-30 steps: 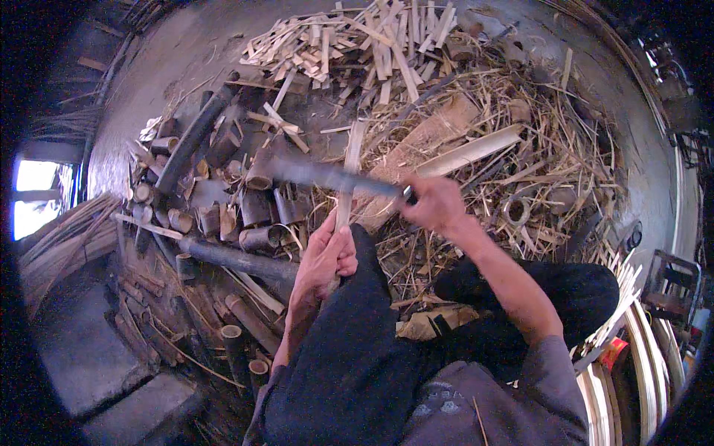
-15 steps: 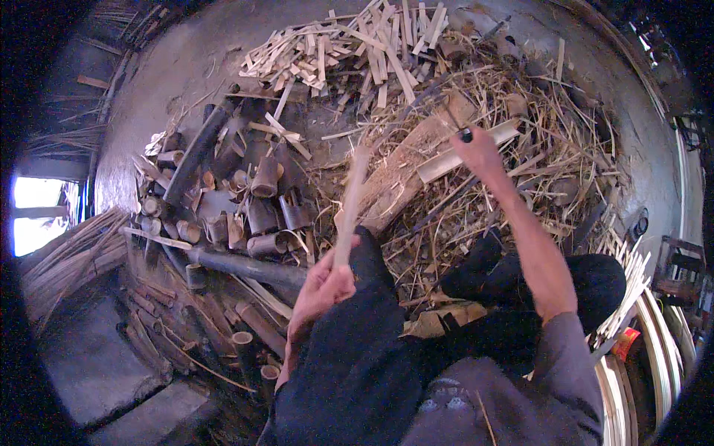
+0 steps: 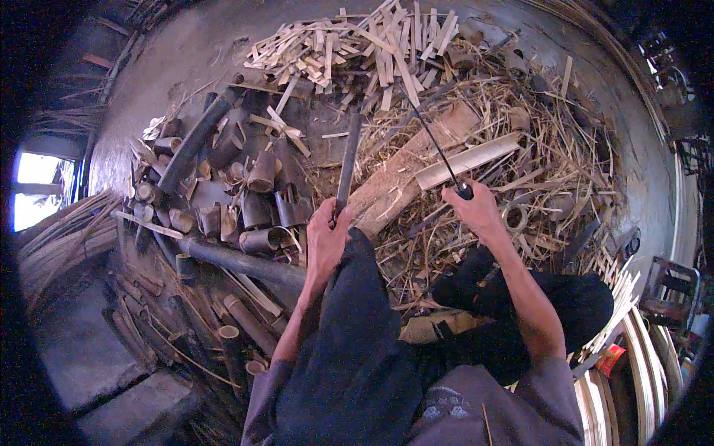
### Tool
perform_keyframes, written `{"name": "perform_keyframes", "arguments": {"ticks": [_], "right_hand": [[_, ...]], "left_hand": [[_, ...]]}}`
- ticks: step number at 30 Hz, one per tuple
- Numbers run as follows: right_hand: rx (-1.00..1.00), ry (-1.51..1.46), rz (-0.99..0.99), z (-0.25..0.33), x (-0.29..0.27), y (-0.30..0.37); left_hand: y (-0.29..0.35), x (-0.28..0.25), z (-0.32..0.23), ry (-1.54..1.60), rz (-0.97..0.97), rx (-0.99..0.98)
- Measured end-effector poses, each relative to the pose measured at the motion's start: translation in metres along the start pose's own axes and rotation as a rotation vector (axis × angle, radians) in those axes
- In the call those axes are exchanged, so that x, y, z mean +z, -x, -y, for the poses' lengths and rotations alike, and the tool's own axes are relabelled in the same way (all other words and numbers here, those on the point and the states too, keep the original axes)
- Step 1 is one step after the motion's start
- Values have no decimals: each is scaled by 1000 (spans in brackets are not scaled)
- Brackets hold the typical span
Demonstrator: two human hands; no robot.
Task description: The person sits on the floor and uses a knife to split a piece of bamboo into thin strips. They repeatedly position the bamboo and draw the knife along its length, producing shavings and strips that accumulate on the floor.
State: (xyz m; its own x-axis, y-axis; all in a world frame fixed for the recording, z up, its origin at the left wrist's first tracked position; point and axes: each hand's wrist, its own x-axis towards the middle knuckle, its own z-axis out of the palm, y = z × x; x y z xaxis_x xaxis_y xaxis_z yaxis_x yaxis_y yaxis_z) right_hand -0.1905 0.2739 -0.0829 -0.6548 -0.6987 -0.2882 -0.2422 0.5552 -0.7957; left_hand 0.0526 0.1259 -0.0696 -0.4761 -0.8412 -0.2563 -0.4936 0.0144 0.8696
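My left hand point(image 3: 326, 232) is closed around the lower end of a bamboo strip point(image 3: 348, 160), which stands nearly upright with its dark side showing. In my right hand point(image 3: 476, 212) is a knife point(image 3: 435, 141) with a black handle; its long, thin blade slants up and to the left, apart from the strip. Between and beyond both hands lies a worn wooden plank point(image 3: 383, 189), running from near my left knee to the far right. A pale split bamboo piece point(image 3: 470, 160) rests across the plank's right side, just beyond my right hand.
Pale cut strips point(image 3: 320, 56) are heaped at the far side. Shavings point(image 3: 550, 163) cover the floor on the right. Short bamboo tubes point(image 3: 262, 172) and a long dark pole point(image 3: 238, 262) lie at left. Long pale slats point(image 3: 645, 372) stand at near right.
The strip has turned from its pale side to its dark side as my left hand moved farther away. My right hand has drawn nearer, and the knife blade now points up and left.
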Motion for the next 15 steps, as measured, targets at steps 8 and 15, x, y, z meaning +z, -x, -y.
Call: {"name": "perform_keyframes", "arguments": {"ticks": [8,15], "right_hand": [[117,-365,106,29,-2,34],[-44,-422,107,69,-3,65]], "left_hand": [[-14,11,-32,220,-170,298],[-70,31,-28,331,-74,389]]}}
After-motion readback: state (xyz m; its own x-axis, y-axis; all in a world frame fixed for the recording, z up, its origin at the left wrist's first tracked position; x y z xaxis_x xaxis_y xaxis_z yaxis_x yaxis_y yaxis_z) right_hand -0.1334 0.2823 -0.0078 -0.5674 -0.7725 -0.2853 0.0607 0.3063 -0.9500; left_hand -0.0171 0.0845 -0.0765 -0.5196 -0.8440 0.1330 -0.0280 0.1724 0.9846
